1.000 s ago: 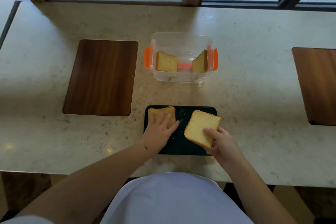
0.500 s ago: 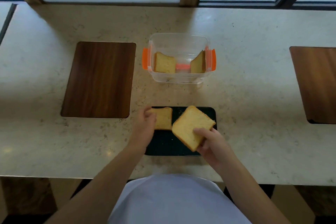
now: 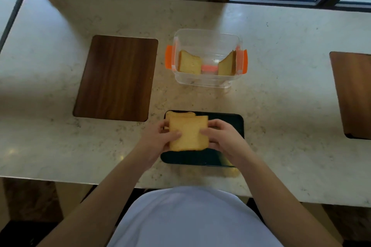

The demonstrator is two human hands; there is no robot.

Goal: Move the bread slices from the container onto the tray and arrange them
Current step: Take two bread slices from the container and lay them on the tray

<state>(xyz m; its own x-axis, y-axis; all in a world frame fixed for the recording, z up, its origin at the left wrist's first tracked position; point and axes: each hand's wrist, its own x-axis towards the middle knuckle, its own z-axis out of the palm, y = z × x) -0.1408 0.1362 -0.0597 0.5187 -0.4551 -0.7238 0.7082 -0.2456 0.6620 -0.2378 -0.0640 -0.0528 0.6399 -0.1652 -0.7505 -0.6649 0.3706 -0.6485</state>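
Observation:
A dark tray (image 3: 230,120) lies on the counter close to me. Both hands hold one yellow bread slice (image 3: 188,133) flat over the tray's left half: my left hand (image 3: 158,138) grips its left edge, my right hand (image 3: 222,138) its right edge. Under it, at the tray's far left corner, lies another slice (image 3: 179,114), mostly covered. Behind the tray stands a clear container (image 3: 206,35) with orange clips. Inside it, one slice (image 3: 189,63) leans on the left wall and one slice (image 3: 226,64) on the right wall.
A brown wooden board (image 3: 116,77) lies on the pale stone counter (image 3: 281,90) left of the container. Another wooden board (image 3: 353,94) sits at the right edge of view. Windows run along the counter's far side.
My right hand carried the slice leftward across the tray, over the slice lying there. My left hand left that lower slice and took the carried slice's left edge.

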